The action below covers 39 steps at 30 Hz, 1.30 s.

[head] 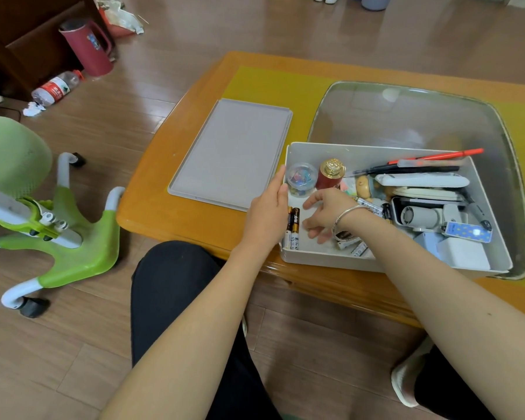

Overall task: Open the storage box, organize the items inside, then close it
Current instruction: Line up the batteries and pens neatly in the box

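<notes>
Wooden flooring surrounds an orange counter (164, 213) on which the open storage box (376, 148) is set, its grey lid (234, 153) laid flat just left of the box. Print on the two batteries (293, 228) lying along the box's left wall is too small to be read. The left hand (267, 213) is rested against the box's left wall, fingers straight. The right hand (325, 215) is held over the box floor beside the batteries, fingers loosely curled, nothing gripped.
</notes>
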Each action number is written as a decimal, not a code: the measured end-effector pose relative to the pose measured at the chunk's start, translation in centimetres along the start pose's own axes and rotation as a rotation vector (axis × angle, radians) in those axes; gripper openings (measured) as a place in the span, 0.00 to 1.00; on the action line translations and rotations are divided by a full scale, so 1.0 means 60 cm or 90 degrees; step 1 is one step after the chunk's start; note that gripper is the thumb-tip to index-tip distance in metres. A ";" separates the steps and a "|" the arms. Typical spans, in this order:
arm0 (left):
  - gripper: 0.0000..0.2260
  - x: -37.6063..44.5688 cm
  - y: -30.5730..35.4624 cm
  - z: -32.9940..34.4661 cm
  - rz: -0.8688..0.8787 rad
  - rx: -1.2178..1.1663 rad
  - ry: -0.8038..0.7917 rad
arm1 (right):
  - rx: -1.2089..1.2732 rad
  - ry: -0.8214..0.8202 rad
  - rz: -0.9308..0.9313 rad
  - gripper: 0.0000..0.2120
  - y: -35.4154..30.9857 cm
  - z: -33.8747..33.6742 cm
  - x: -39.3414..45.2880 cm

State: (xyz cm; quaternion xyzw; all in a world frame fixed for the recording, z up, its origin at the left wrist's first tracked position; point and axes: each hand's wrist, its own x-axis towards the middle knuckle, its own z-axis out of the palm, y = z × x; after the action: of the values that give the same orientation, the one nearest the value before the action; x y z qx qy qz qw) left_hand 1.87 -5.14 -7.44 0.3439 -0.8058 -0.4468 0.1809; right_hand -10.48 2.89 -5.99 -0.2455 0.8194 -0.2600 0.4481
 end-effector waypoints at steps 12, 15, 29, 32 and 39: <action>0.20 0.005 -0.008 0.004 -0.002 0.009 0.004 | -0.013 -0.090 0.033 0.37 -0.006 0.014 -0.020; 0.20 0.004 -0.009 0.004 0.000 -0.003 0.009 | -0.045 -0.038 -0.002 0.31 0.000 -0.008 -0.036; 0.21 -0.007 0.009 0.009 -0.021 0.053 0.011 | -0.225 0.296 -0.070 0.07 0.052 -0.062 -0.041; 0.22 -0.021 0.017 0.013 -0.029 0.077 0.019 | -0.272 0.299 -0.046 0.13 0.040 -0.051 -0.019; 0.21 -0.039 0.022 0.018 -0.034 0.085 0.049 | -0.389 0.305 -0.002 0.17 0.026 -0.029 -0.002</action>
State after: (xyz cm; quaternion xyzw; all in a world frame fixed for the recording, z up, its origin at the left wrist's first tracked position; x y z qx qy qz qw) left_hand 2.33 -2.35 -6.84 0.3934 -0.8167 -0.3836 0.1763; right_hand -12.17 4.49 -6.12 -0.3014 0.9401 -0.0546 0.1495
